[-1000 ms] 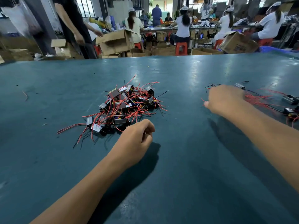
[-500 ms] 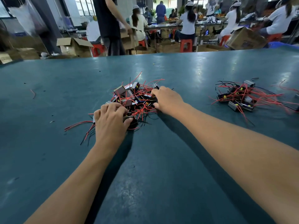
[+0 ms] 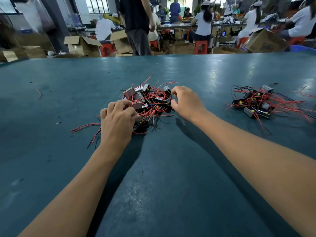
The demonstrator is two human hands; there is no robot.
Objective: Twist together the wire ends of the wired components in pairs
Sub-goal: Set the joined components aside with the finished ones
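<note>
Both forearms reach from the near edge across the teal table (image 3: 153, 194) toward its middle. The left hand (image 3: 118, 124) lies knuckles up on the near-left side of the pile (image 3: 148, 101), fingers curled into the red wires; whether they grip a component cannot be told, as the fingertips are hidden. Loose red and black wires (image 3: 85, 127) trail out left from under this hand. The right hand (image 3: 186, 101) sits at the pile's right side, forefinger and thumb curved toward each other around a dark component (image 3: 168, 100) at the pile's edge; contact appears likely but the grip is not plainly shown. The pile is a tangle of small dark box-shaped components with red wires, resting near the table's centre. A second, smaller heap (image 3: 256, 103) of like components lies well apart toward the right edge, wires fanning right. A stray red wire scrap (image 3: 39, 93) lies toward the left edge. Beyond the far edge stand cardboard boxes (image 3: 82, 45), red stools (image 3: 201, 47) and several workers at benches, blurred.
</note>
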